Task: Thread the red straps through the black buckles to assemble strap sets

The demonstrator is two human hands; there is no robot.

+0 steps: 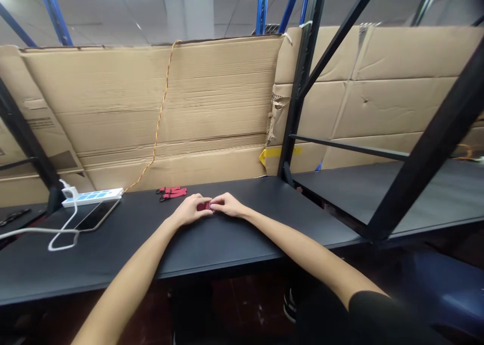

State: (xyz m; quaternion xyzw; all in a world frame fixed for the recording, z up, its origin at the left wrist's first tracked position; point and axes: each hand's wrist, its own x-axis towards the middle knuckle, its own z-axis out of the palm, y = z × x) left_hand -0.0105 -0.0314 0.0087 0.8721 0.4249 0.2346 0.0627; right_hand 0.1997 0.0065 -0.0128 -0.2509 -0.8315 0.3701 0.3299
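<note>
Small red plastic piece sits on the black surface directly between the person's two hands, its visible part a short block whose long axis seems to run left to right across the view, though fingers hide most of it. The left hand reaches in from the lower left and the right hand from the lower right, both palms down, their fingers closing on the piece from either side and almost meeting. Each grip looks drawn together around it, but I cannot tell whether either hand is clamped on it or only touching, and neither is clearly nearer. Just beyond the left hand lies a red fabric strap with black buckles. Farther left, well apart, are a white power strip, a black smartphone and a looping white cable. A tall corrugated cardboard sheet stands behind the surface.
</note>
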